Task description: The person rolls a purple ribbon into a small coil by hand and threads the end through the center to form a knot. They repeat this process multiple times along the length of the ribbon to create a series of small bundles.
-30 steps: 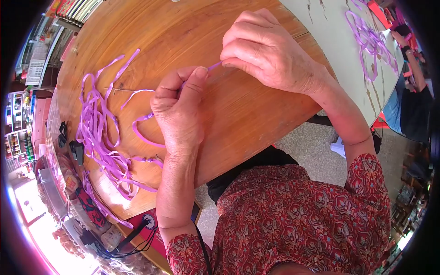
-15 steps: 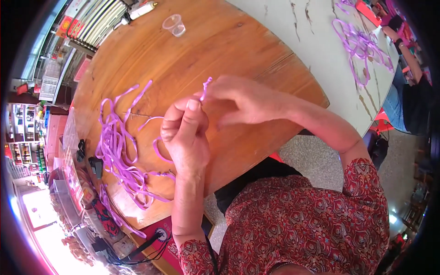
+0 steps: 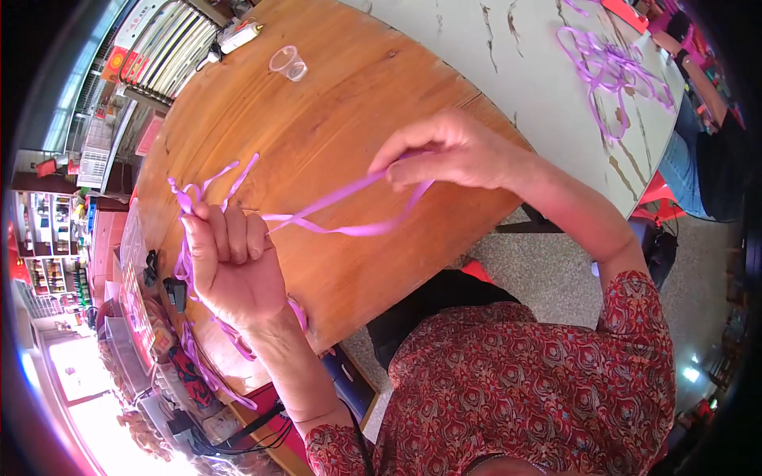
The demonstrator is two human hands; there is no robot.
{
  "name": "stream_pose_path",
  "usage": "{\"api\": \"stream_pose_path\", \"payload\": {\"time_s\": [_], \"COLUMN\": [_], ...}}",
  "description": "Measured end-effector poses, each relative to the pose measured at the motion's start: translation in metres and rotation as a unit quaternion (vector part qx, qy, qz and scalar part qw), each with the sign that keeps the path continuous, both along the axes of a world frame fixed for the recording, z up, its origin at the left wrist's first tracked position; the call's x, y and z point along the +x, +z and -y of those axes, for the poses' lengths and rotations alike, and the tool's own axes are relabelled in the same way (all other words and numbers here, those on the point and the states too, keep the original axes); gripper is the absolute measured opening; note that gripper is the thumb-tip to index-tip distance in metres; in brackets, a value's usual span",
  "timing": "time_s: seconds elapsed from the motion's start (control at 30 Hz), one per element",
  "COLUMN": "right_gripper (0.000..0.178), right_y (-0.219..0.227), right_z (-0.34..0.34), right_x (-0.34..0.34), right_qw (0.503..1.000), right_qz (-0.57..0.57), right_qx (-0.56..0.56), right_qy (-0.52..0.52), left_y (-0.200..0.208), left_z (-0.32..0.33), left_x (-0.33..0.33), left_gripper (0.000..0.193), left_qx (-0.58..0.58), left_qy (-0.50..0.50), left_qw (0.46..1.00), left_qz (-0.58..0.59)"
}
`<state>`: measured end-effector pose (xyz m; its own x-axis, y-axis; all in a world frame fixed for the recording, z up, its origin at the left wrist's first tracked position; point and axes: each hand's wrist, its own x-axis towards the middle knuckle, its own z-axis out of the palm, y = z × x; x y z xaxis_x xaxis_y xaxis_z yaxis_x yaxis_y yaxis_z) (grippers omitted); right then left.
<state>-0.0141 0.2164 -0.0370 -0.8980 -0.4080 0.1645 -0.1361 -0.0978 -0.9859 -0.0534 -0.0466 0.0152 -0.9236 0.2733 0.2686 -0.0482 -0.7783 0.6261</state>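
My left hand [image 3: 238,266] is raised over the left part of the wooden table, its fingers curled round a purple ribbon [image 3: 365,230]. A twisted, knotted end of ribbon pokes out above its thumb. To the right, my right hand [image 3: 464,155] pinches the same ribbon between thumb and fingers. Two strands run between the hands, the upper one fairly straight, the lower one sagging in a loop. Behind my left hand and wrist lies a heap of purple ribbon [image 3: 234,186], mostly hidden now.
The wooden table [image 3: 341,103] bears a clear plastic cup [image 3: 288,63] at the far side. More purple ribbon [image 3: 611,75] lies loose on a white marbled table [image 3: 468,36] at the right. Another person's arm [image 3: 702,83] rests beyond it. Shelves and cluttered goods line the left side.
My left hand has moved left and down toward the ribbon heap. My right hand has shifted right, and a length of ribbon now stretches between them.
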Motion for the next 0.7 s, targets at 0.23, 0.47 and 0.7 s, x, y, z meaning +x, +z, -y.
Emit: {"api": "stream_pose_path", "payload": {"time_s": [0.23, 0.47, 0.7], "right_gripper": [0.019, 0.019, 0.019], "right_y": [-0.002, -0.017, -0.015], "right_z": [-0.025, -0.028, -0.013], "right_x": [0.006, -0.002, 0.003], "right_qw": [0.994, 0.99, 0.991], "right_qz": [-0.003, -0.001, -0.016], "right_qx": [0.036, 0.04, 0.064], "right_qy": [-0.102, -0.138, -0.118], "left_y": [-0.024, -0.062, -0.062], "left_z": [0.023, 0.072, -0.045], "left_x": [-0.013, -0.044, 0.0], "left_gripper": [0.015, 0.025, 0.048], "left_qx": [-0.083, -0.339, -0.606], "left_qy": [0.112, 0.415, 0.382], "left_qw": [0.989, 0.843, 0.595], "left_qz": [0.049, 0.038, -0.364]}}
